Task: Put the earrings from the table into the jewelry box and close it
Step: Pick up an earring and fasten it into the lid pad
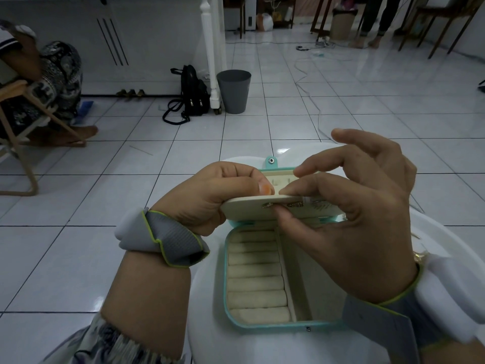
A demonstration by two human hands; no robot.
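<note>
A teal jewelry box (258,325) lies open on a small white table (217,345), its cream ring rolls showing on the left half. My left hand (210,198) grips the left end of a cream earring panel (246,207) that is lifted off the open lid. My right hand (351,219) pinches at that panel's front edge, where small gold earrings (269,205) sit; thumb below, forefinger above. The lid's snap tab (271,161) sticks up behind. Most of the lid is hidden by my hands.
The table's white rim (446,232) curves round on the right. Beyond lie a tiled floor, a grey bin (233,91), a black backpack (193,93), a white cable (312,101), a seated person on a wooden chair (23,109) at left, and chairs far right.
</note>
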